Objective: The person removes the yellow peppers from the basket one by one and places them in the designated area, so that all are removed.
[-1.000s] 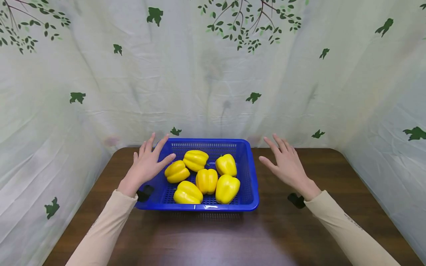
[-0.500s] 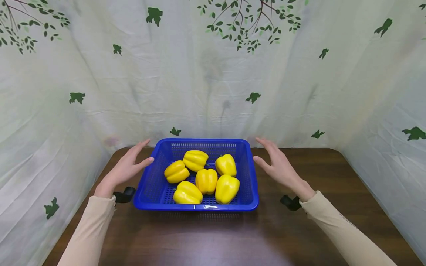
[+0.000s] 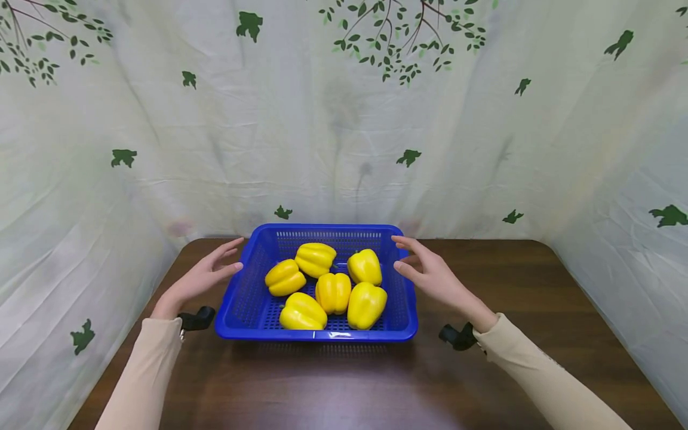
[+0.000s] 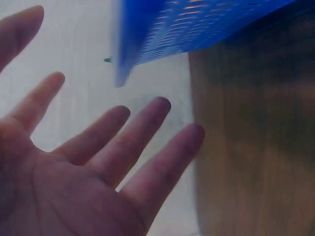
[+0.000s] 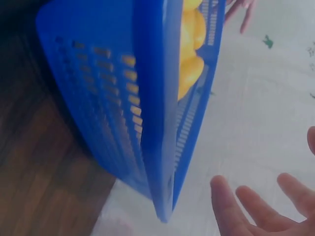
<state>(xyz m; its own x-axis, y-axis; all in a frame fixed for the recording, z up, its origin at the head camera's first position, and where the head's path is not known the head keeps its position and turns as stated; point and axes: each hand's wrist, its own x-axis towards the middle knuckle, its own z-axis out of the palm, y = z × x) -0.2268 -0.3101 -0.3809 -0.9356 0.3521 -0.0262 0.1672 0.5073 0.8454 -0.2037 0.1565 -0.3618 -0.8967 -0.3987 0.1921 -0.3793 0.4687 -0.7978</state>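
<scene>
Although the deep blue rectangular basket of perforated plastic [image 3: 317,335] looks light in itself, its load of six glossy yellow bell peppers [image 3: 334,293] probably gives it some weight. It sits on the dark brown wood-grain counter [image 3: 333,394], between the left hand [image 3: 201,275] and the right hand [image 3: 438,278]. Each grip is unclosed, fingers apart and clamped on nothing; both wrist views show a gap to the rim. The walls seem thin and may flex, so the thick lip midway along each short side looks the soundest hold, kept level because the smooth peppers could roll or slide. They would likely be firm but bruisable if real; whether they are real cannot be told.

The right fingers cover part of the rim in the head view. Much of the basket floor lies hidden under the peppers. The left wrist view cuts off most of the basket and shows no pepper; the right one is dim, with its hand cropped.
</scene>
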